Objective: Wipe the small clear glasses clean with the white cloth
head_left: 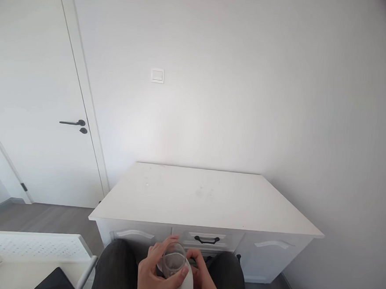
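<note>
Low in the head view, between the knees, my left hand (pixel 161 270) is wrapped around a clear round cup (pixel 174 260), its open rim facing up at me. The thumb lies across the near side of the cup. A smooth white rounded object (pixel 186 287) sits against the cup's right side; whether the two are joined I cannot tell. My right hand (pixel 201 277) closes on that white object from the right, fingers curled and partly hidden behind it. Both hands are held in front of the cabinet's drawers.
A white cabinet (pixel 182 196) with dark drawer handles (pixel 206 240) stands ahead against the wall. At lower left is a white perforated cart (pixel 40 246) holding a black phone-like slab (pixel 55 281). A door (pixel 51 86) and a light switch (pixel 157 75) are beyond.
</note>
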### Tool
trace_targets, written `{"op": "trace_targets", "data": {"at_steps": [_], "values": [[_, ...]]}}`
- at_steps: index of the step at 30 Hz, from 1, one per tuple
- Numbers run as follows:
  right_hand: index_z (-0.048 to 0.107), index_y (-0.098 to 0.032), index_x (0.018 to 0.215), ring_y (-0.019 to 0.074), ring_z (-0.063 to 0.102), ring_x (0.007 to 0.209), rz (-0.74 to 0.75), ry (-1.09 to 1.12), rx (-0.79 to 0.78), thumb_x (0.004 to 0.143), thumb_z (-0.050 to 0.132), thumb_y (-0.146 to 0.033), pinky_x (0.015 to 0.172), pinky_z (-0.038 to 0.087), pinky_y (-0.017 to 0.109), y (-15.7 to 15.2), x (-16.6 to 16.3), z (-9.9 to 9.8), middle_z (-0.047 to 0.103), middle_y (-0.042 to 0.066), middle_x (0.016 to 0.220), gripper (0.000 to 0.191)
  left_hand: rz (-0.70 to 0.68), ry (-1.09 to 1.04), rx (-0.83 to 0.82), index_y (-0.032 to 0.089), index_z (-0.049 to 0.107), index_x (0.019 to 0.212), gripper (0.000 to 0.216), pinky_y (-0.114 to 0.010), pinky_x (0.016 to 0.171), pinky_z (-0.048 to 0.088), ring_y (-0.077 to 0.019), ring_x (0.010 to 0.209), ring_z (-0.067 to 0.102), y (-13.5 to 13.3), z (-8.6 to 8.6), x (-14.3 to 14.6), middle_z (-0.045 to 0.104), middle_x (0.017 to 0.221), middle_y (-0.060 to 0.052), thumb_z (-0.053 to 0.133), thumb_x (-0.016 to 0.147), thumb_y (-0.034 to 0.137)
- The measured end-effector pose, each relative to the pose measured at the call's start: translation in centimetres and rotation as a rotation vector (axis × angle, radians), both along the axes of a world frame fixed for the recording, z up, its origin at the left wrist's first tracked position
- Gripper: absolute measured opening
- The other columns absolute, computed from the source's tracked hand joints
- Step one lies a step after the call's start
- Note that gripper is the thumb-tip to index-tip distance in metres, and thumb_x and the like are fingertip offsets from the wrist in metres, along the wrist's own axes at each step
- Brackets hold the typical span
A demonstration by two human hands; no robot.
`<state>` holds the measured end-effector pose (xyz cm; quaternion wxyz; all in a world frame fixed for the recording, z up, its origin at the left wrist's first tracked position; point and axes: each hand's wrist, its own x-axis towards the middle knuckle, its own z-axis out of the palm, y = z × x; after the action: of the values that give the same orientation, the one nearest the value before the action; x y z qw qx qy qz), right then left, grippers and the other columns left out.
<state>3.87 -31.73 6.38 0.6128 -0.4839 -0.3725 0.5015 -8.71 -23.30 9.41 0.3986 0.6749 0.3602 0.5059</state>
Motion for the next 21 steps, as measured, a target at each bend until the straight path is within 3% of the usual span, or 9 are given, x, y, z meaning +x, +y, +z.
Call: {"op": "trace_targets", "data": {"at_steps": [3,7,9,11,15,18,20,21], "values": [[0.060,-0.026,0.131,0.0306,0.068,0.105,0.053,-0.061,0.062,0.059,0.086,-0.068,0.093,0.052,0.042,1.0,-0.1,1.4,0.071,0.013,0.117,0.087,-0.210,0.045,-0.012,0.021,0.080,0.111,0.056,-0.041,0.089,0.062,-0.0330,0.097,0.075,0.5,-0.6,0.2,0.079,0.109,-0.012,0.081,0.068,0.059],[0.072,-0.025,0.113,0.0305,0.066,0.109,0.093,-0.198,0.059,0.075,0.077,-0.058,0.104,0.045,0.045,1.3,0.0,1.7,0.071,0.010,0.117,0.050,-0.474,0.121,-0.040,0.023,0.082,0.105,0.052,-0.045,0.091,0.060,-0.0342,0.098,0.074,1.5,-0.9,0.3,0.080,0.107,-0.012,0.085,0.064,0.056],[0.074,-0.023,0.108,0.0306,0.067,0.106,0.122,-0.233,0.058,0.073,0.080,-0.053,0.101,0.048,0.044,1.4,-0.1,1.0,0.072,0.009,0.113,0.047,-0.518,0.104,-0.036,0.023,0.082,0.096,0.044,-0.044,0.091,0.060,-0.0337,0.100,0.073,1.9,-0.9,0.2,0.079,0.111,-0.012,0.083,0.067,0.055],[0.074,-0.022,0.106,0.0311,0.068,0.103,0.091,-0.272,0.029,0.069,0.083,-0.048,0.095,0.051,0.043,1.8,-0.3,0.0,0.074,0.009,0.108,0.047,-0.481,0.121,0.028,0.024,0.081,0.094,0.033,-0.044,0.094,0.058,-0.0330,0.106,0.071,1.8,-0.8,0.0,0.077,0.116,-0.011,0.081,0.072,0.048],[0.068,-0.026,0.110,0.0252,0.071,0.084,-0.150,-0.361,-0.069,0.083,0.069,-0.043,0.079,0.056,0.035,2.7,-0.3,-1.0,0.073,0.004,0.088,0.032,-0.246,0.175,0.178,0.028,0.079,0.106,0.033,-0.041,0.088,0.061,-0.0310,0.105,0.072,0.7,-1.3,0.1,0.077,0.116,-0.008,0.080,0.074,0.038],[0.063,-0.027,0.107,0.0232,0.068,0.067,-0.302,-0.451,-0.123,0.084,0.069,-0.039,0.067,0.054,0.032,2.3,-0.2,0.5,0.069,0.000,0.073,0.027,-0.151,0.078,0.309,0.028,0.078,0.110,0.044,-0.041,0.085,0.062,-0.0325,0.103,0.072,0.1,-1.7,0.2,0.078,0.113,-0.010,0.086,0.069,0.043],[0.065,-0.027,0.101,0.0247,0.069,0.071,-0.317,-0.497,-0.075,0.084,0.068,-0.037,0.069,0.054,0.033,0.9,-1.0,2.6,0.071,0.001,0.075,0.020,-0.197,-0.001,0.370,0.027,0.077,0.113,0.049,-0.041,0.084,0.063,-0.0327,0.102,0.073,0.1,-1.6,0.1,0.077,0.113,-0.011,0.088,0.069,0.045],[0.067,-0.027,0.099,0.0270,0.071,0.083,-0.280,-0.490,-0.007,0.085,0.067,-0.036,0.076,0.055,0.034,-0.1,-1.6,3.7,0.075,0.004,0.086,0.017,-0.222,-0.028,0.380,0.026,0.076,0.116,0.051,-0.040,0.085,0.063,-0.0324,0.102,0.072,0.2,-1.5,0.1,0.077,0.113,-0.012,0.088,0.070,0.046]]}}
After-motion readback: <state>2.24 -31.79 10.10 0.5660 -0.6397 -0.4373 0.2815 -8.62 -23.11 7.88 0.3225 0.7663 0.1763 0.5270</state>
